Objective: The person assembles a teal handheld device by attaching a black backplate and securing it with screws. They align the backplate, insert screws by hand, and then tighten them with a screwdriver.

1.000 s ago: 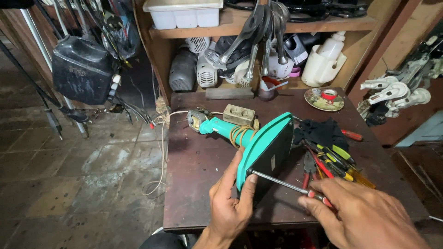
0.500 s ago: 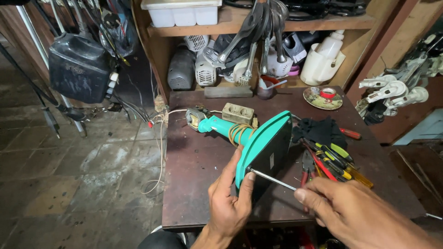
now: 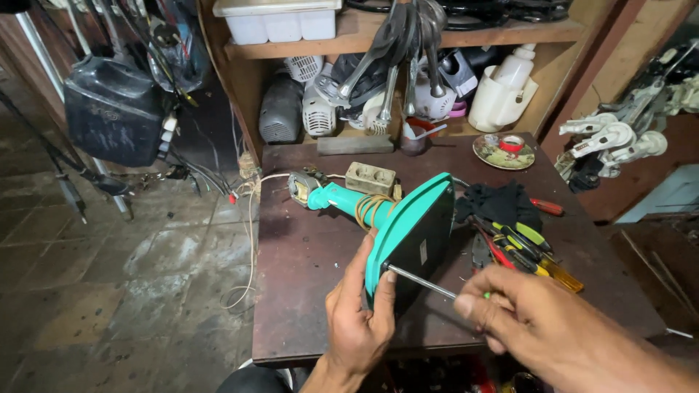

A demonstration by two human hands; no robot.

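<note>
A teal fan stand with a flat round base (image 3: 408,233) lies on its side on the dark wooden table (image 3: 306,269). Yellowish cord is wound around its teal stem (image 3: 342,198). My left hand (image 3: 360,320) grips the lower rim of the base and holds it on edge. My right hand (image 3: 553,331) holds a screwdriver (image 3: 426,282) whose metal shaft points at the dark underside of the base, the tip touching it near my left thumb.
Several screwdrivers with coloured handles (image 3: 528,251) and a black cloth (image 3: 499,204) lie to the right of the base. A beige socket block (image 3: 370,178) sits behind the stem. Shelves at the back hold fan parts, a white jug (image 3: 502,91) and a tape roll on a plate (image 3: 504,149).
My right hand has slid a little to the left along the screwdriver, closer to the base. The base and my left hand stay in place.
</note>
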